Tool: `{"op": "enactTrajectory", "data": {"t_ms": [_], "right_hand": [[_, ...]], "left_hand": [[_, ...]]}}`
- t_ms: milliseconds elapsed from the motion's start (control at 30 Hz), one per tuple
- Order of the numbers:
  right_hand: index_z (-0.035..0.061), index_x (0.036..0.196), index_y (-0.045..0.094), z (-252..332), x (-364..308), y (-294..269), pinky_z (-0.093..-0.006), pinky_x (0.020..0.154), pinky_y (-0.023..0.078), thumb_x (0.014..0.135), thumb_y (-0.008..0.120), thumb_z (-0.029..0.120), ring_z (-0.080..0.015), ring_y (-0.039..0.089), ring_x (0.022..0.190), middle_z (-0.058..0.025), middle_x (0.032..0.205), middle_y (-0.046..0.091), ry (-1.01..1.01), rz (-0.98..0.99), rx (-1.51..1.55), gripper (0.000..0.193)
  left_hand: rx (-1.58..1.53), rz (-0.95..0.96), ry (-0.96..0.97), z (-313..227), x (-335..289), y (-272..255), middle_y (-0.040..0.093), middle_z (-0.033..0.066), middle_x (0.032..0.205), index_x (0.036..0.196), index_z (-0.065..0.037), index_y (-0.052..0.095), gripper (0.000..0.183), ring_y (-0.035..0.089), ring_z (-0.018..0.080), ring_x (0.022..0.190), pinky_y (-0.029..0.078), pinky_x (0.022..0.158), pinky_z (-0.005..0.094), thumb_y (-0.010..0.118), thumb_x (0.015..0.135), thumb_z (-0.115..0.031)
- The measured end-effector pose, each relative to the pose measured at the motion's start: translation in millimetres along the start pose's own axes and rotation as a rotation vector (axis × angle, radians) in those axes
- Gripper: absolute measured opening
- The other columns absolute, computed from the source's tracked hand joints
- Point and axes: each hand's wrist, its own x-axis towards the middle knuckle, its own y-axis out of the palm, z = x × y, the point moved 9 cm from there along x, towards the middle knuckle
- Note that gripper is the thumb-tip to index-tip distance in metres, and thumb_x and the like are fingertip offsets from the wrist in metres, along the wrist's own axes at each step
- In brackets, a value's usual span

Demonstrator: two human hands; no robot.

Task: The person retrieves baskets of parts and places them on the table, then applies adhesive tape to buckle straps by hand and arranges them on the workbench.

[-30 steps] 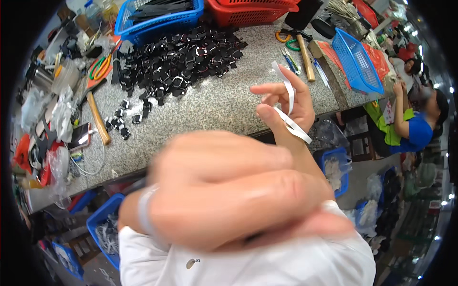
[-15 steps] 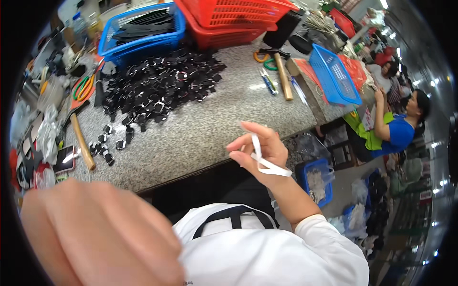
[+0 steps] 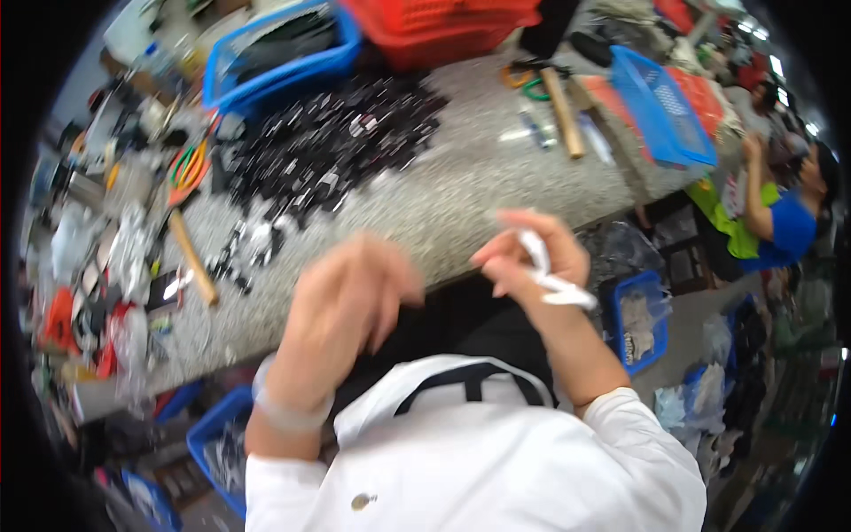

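A: I'm standing behind you. What are the hands doing?

B: Right hand [image 3: 545, 266] is showing palm-side at the near edge of the tabletop [image 3: 461, 195]. Fingers are sitting half curled, thumb lying near the index.

A: And the white strip [image 3: 567, 293]?

B: It's running across that palm, from between thumb and index down to the wrist. Can't tell if the fingers are pinching it.

A: Left hand [image 3: 350, 306]?

B: It's hanging near the same edge, apart from the right, fingers bending loosely. It's looking blurred, so I can't tell how far open or what it's holding. A pale band [image 3: 288, 415] is circling the wrist.

A: Tabletop?

B: A pile of small black pieces [image 3: 341, 142] is lying beyond the hands. Behind it a blue basket [image 3: 266, 90] and red baskets [image 3: 434, 44] are standing. A wooden-handled tool [image 3: 565, 115] is lying off to the right.
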Motion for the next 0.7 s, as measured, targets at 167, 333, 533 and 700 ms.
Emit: {"op": "enactTrajectory", "data": {"t_ms": [167,333,533,700], "right_hand": [[0.0024,0.124,0.049,-20.2,16.6,30.4,-0.0217,0.070,0.051,0.079,0.070,0.000,-0.0094,0.061,0.079,-0.0091,0.095,0.064,0.077,0.095,0.024,0.051],[0.0015,0.126,0.047,-38.8,24.3,67.0,-0.0248,0.076,0.051,0.078,0.071,0.000,-0.0121,0.062,0.087,-0.0091,0.100,0.063,0.044,0.191,-0.017,0.054],[0.0035,0.114,0.058,-21.9,27.2,76.7,-0.0279,0.067,0.054,0.069,0.074,-0.002,-0.0217,0.064,0.077,-0.0094,0.090,0.066,-0.428,0.167,-0.474,0.048],[0.0027,0.116,0.056,-32.0,34.3,66.5,-0.0255,0.070,0.054,0.079,0.068,0.001,-0.0152,0.067,0.085,-0.0089,0.094,0.068,-0.316,0.089,-0.334,0.039]], "left_hand": [[-0.482,-0.326,-0.222,87.9,34.2,-33.2,0.058,0.0101,0.091,0.115,0.002,0.052,0.067,0.052,0.0151,0.079,0.043,0.072,0.0271,0.028,0.095,-0.058],[-0.868,-0.363,-0.170,109.4,27.6,-25.0,0.052,0.0197,0.113,0.123,0.005,0.043,0.064,0.050,0.0276,0.110,0.040,0.097,0.0411,0.032,0.096,-0.053],[-1.096,-0.272,-0.133,103.8,29.0,-13.8,0.047,0.0213,0.122,0.131,0.007,0.034,0.066,0.046,0.0301,0.118,0.037,0.102,0.0434,0.034,0.097,-0.050],[-1.001,-0.235,-0.140,100.9,25.9,-9.1,0.048,0.0194,0.126,0.130,0.006,0.038,0.058,0.047,0.0273,0.119,0.037,0.102,0.0420,0.033,0.099,-0.043]]}}
